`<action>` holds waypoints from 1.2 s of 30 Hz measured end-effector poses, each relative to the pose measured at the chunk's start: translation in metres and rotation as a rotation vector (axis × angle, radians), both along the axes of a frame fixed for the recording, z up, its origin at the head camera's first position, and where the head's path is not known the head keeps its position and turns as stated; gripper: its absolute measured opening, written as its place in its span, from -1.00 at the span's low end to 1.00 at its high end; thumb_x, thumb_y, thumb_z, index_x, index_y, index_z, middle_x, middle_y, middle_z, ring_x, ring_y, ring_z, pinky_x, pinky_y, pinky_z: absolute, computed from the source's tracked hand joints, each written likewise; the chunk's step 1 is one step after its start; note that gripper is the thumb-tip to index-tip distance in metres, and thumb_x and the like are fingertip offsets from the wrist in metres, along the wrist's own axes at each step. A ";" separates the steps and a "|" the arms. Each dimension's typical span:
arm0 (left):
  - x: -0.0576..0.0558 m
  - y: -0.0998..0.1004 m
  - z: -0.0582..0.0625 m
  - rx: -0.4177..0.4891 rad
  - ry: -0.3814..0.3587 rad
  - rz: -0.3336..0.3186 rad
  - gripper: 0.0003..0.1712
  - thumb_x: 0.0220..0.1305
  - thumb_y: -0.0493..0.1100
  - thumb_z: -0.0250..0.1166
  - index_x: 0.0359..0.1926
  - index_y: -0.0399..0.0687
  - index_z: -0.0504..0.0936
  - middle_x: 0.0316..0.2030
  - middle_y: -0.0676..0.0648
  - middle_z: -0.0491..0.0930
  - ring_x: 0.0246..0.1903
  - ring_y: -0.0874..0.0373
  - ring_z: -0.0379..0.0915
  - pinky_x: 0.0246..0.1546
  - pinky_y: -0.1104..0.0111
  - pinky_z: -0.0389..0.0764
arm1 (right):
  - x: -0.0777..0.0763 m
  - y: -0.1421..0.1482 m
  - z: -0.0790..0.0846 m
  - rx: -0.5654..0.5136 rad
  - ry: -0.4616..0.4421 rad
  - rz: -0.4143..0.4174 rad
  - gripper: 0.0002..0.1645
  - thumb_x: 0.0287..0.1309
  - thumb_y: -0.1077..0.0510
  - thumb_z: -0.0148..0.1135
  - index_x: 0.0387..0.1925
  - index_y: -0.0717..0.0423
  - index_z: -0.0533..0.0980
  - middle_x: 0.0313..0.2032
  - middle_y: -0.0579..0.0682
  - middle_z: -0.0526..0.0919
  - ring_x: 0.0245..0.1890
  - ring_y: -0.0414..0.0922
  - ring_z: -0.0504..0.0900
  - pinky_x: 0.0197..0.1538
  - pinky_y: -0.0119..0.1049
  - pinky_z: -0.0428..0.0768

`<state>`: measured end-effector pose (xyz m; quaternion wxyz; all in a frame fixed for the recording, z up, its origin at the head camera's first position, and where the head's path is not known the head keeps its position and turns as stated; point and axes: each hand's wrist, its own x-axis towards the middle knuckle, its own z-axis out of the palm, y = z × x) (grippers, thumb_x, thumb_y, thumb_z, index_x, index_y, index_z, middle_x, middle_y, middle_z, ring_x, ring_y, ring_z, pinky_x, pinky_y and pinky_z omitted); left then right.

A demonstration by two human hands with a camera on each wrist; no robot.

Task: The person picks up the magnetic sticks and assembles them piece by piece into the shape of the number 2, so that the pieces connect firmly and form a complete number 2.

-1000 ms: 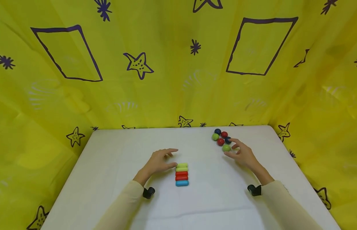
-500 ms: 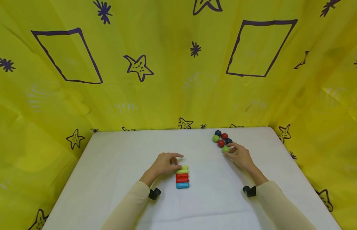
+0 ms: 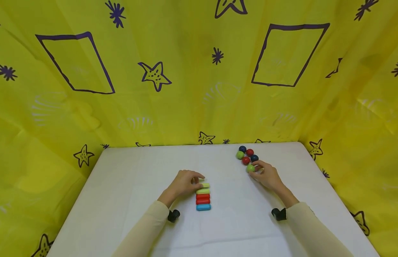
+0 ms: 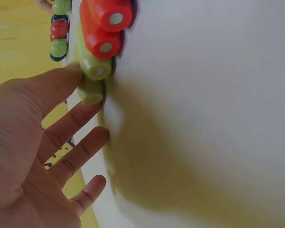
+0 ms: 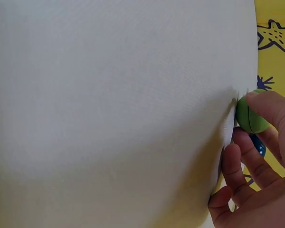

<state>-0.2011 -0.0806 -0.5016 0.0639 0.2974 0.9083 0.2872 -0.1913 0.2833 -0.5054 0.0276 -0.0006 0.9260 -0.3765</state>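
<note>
A column of short rounded bars lies mid-table: a blue bar (image 3: 203,207) nearest, two red bars (image 3: 203,199), then two yellow-green ones. Thumb and index finger of my left hand (image 3: 184,182) pinch the farthest yellow-green bar (image 4: 91,92) by its left end; the other fingers are spread. Beside it lies the second yellow-green bar (image 3: 203,191). At the back right, my right hand (image 3: 269,175) holds a green ball (image 3: 250,168) between thumb and index finger, at the near end of a ball cluster. Pale round discs show on some bar ends in the left wrist view.
Beyond the held ball sit two red balls (image 3: 246,161), two dark blue balls (image 3: 254,157) and another green ball (image 3: 240,155), close together. A white cloth (image 3: 147,164) covers the table. Yellow sheeting (image 3: 186,107) with purple drawings hangs behind and at both sides.
My left hand has moved right and taken the end of the farthest yellow-green bar. My right thumb and index finger have closed on the nearest green ball, which has shifted slightly left.
</note>
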 end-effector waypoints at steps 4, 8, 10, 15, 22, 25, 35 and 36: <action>0.000 0.002 -0.001 -0.019 0.021 -0.004 -0.72 0.29 -0.11 0.45 0.01 -0.03 0.80 -0.35 0.10 0.68 -0.40 0.27 0.43 -0.11 0.22 0.43 | 0.001 0.000 -0.001 -0.013 0.021 0.017 -0.53 0.26 0.15 0.41 0.16 0.18 0.53 -0.07 0.15 0.64 -0.32 -0.02 0.48 -0.33 -0.26 0.48; 0.000 0.003 0.000 -0.010 0.002 0.000 -0.76 0.25 -0.12 0.49 -0.08 -0.07 0.82 -0.35 0.10 0.70 -0.39 0.25 0.43 -0.13 0.23 0.43 | 0.002 -0.002 -0.002 -0.018 0.025 0.028 -0.55 0.25 0.13 0.43 0.13 0.16 0.55 -0.06 0.14 0.66 -0.31 -0.02 0.48 -0.31 -0.27 0.49; -0.001 0.004 0.000 -0.003 -0.014 0.007 -0.78 0.24 -0.12 0.50 -0.11 -0.07 0.83 -0.35 0.10 0.70 -0.38 0.23 0.44 -0.14 0.26 0.44 | 0.002 -0.002 -0.003 -0.015 0.025 0.034 -0.56 0.25 0.11 0.43 0.12 0.15 0.56 -0.06 0.14 0.67 -0.30 -0.03 0.48 -0.31 -0.27 0.49; -0.003 0.006 -0.002 0.006 -0.031 0.022 -0.80 0.24 -0.13 0.49 -0.14 -0.08 0.83 -0.37 0.11 0.68 -0.37 0.22 0.43 -0.19 0.32 0.45 | 0.003 0.000 -0.005 -0.003 0.046 0.048 -0.57 0.24 0.10 0.45 0.09 0.13 0.58 -0.06 0.15 0.70 -0.32 -0.04 0.48 -0.32 -0.28 0.47; -0.005 0.007 -0.003 0.008 -0.017 0.030 -0.81 0.21 -0.13 0.49 -0.16 -0.06 0.83 -0.39 0.13 0.65 -0.38 0.23 0.40 -0.21 0.32 0.43 | 0.005 0.000 -0.010 -0.020 0.086 0.087 -0.60 0.20 0.13 0.47 0.05 0.12 0.59 -0.11 0.10 0.70 -0.41 -0.10 0.44 -0.40 -0.32 0.41; -0.005 0.008 -0.003 0.015 -0.016 0.033 -0.82 0.22 -0.13 0.48 -0.16 -0.06 0.83 -0.38 0.12 0.66 -0.37 0.22 0.42 -0.20 0.32 0.44 | 0.006 -0.002 -0.010 -0.028 0.104 0.096 -0.61 0.19 0.15 0.48 0.04 0.10 0.61 -0.14 0.07 0.70 -0.43 -0.10 0.44 -0.41 -0.32 0.40; -0.008 0.025 -0.002 0.037 -0.055 0.038 -0.82 0.20 -0.15 0.46 -0.16 -0.03 0.84 -0.38 0.14 0.66 -0.36 0.24 0.42 -0.23 0.34 0.44 | 0.012 -0.008 -0.009 -0.042 0.076 0.132 -0.60 0.18 0.15 0.48 0.05 0.12 0.64 -0.15 0.04 0.71 -0.43 -0.10 0.42 -0.42 -0.33 0.37; -0.008 0.027 -0.002 0.045 -0.066 0.039 -0.82 0.20 -0.15 0.47 -0.16 -0.03 0.84 -0.38 0.14 0.66 -0.36 0.24 0.42 -0.22 0.34 0.45 | 0.012 -0.009 -0.009 -0.044 0.068 0.130 -0.59 0.19 0.14 0.48 0.06 0.12 0.63 -0.15 0.04 0.71 -0.43 -0.10 0.42 -0.42 -0.32 0.36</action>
